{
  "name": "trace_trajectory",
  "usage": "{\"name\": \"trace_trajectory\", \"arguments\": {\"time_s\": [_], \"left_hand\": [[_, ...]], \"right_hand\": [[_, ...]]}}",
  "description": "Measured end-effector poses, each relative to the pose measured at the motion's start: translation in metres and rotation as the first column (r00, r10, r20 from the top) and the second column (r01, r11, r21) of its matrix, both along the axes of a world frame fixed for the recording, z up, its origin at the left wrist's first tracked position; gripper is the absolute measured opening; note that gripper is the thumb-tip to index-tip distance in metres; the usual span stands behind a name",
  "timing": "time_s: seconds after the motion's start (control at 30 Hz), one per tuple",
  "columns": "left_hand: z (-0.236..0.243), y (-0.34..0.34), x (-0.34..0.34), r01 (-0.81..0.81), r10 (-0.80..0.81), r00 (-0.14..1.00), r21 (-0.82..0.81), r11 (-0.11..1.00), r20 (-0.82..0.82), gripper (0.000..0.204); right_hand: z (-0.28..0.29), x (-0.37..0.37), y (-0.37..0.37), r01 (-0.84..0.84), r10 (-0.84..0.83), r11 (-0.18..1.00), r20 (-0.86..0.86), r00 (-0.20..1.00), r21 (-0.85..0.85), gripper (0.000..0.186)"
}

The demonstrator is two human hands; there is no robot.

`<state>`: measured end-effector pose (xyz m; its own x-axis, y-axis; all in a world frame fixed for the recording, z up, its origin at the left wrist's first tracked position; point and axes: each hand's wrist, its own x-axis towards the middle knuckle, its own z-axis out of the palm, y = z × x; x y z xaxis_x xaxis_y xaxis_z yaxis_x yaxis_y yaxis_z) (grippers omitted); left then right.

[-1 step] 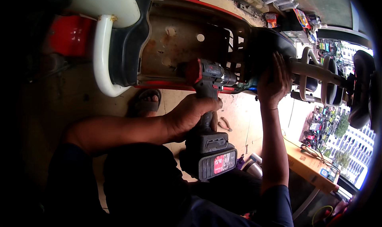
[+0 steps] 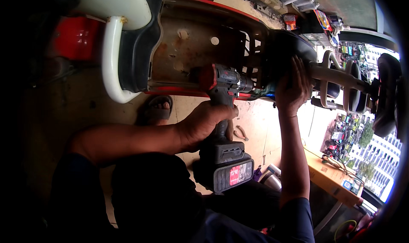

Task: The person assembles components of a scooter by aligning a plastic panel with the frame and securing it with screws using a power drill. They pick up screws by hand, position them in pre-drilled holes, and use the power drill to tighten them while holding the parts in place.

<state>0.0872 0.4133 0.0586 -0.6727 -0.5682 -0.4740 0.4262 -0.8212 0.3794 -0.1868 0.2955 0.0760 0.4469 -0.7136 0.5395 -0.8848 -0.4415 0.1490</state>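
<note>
My left hand (image 2: pixel 202 122) is wrapped round the grip of a black and red cordless drill (image 2: pixel 223 80), whose large battery hangs at the bottom. The drill's chuck points right, towards the slotted end of an open, rust-stained compartment (image 2: pixel 194 42) in a red-edged scooter body (image 2: pixel 179 89). Where its tip meets the body is too dark to make out. Against the black panel (image 2: pixel 285 49) beyond the slots, my right hand (image 2: pixel 294 89) lies with its fingers stretched out; whatever is under the palm is hidden.
White tubing (image 2: pixel 111 59) curves round the scooter's left end; the handlebar area (image 2: pixel 385 94) is at the far right. Pliers (image 2: pixel 241 133) lie on the floor below the drill. A yellow-orange box (image 2: pixel 332 175) with a cable on it stands at lower right, spray cans (image 2: pixel 304 2) at upper right.
</note>
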Motion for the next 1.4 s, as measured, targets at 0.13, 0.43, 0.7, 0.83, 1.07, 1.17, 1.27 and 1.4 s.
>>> {"name": "trace_trajectory", "arguments": {"time_s": [0.13, 0.43, 0.7, 0.83, 1.07, 1.17, 1.27, 1.4], "left_hand": [[-0.005, 0.003, -0.003, -0.023, 0.025, 0.997, 0.035, 0.999, -0.069, 0.04], [-0.012, 0.001, 0.01, -0.083, 0.075, 0.992, -0.078, 0.994, -0.099, 0.056], [0.022, -0.001, 0.042, -0.12, 0.12, 0.993, -0.377, 0.918, -0.024, 0.055], [0.017, 0.014, 0.038, -0.073, 0.047, 0.997, -0.541, 0.838, -0.062, 0.061], [0.013, 0.026, 0.005, 0.035, -0.088, 0.996, -0.827, 0.562, -0.018, 0.038], [0.004, 0.03, -0.007, 0.126, -0.181, 0.983, -0.843, 0.523, 0.034, 0.046], [-0.009, 0.04, -0.016, 0.213, -0.24, 0.967, -0.795, 0.568, 0.088, 0.053], [-0.01, 0.033, -0.031, 0.304, -0.404, 0.91, -0.805, 0.509, 0.088, 0.062]], "right_hand": [[-0.001, -0.002, -0.001, 0.007, -0.007, 1.0, -0.009, 1.0, -0.004, 0.04], [0.0, 0.001, 0.002, 0.007, -0.007, 1.0, -0.018, 1.0, -0.003, 0.041], [0.009, 0.001, 0.003, 0.014, -0.013, 0.998, -0.003, 1.0, 0.06, 0.042], [0.03, 0.014, 0.017, -0.07, -0.051, 0.949, 0.369, 0.928, 0.306, 0.04], [0.114, 0.059, 0.165, -0.553, -0.793, 0.13, 0.421, 0.441, 0.823, 0.073], [0.096, 0.034, 0.204, -0.528, -0.812, 0.083, 0.364, 0.455, 0.845, 0.083], [0.065, 0.043, 0.209, -0.493, -0.6, 0.241, 0.528, 0.602, 0.836, 0.076], [0.056, 0.057, 0.244, -0.265, -0.778, 0.499, 0.561, 0.284, 0.825, 0.039]]}}
